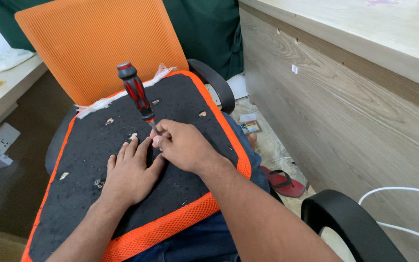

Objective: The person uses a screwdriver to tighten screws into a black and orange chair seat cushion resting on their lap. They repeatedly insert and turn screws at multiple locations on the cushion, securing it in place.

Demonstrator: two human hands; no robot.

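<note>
A person's 2 bare hands work on the underside of a chair seat (pixel 122 194), a black panel edged in orange mesh that rests across the person's lap. The left hand (pixel 131 172) lies flat and fully open on the panel, fingers spread toward 12 o'clock, gripping nothing and only pressing the surface. Just beside it, at 2 o'clock, the right hand (pixel 183 145) is closed around the lower shaft of a screwdriver (pixel 136 94) with a red and black handle. The tool leans toward 11 o'clock, its tip hidden behind the fingers near the middle of the panel.

Several small pale spots dot the black surface, 1 of them, a pale spot (pixel 63 175), near the panel's 9 o'clock edge; whether they are holes or fittings is too small to tell. No loose screws can be made out. Judged from this, the fastening work at the centre looks to be under way, and how much of it is done cannot be read from the view.

An orange chair back (pixel 98 43) stands at 12 o'clock behind the panel, with torn clear plastic wrap (pixel 103 103) along its base. A black armrest (pixel 219 85) curves at 1 o'clock, another armrest (pixel 350 225) sits at 5 o'clock. A wood-grain desk side (pixel 345 111) fills the 3 o'clock area, with a red sandal (pixel 284 182) on the floor beneath and a white cable (pixel 398 190) at the lower edge.
</note>
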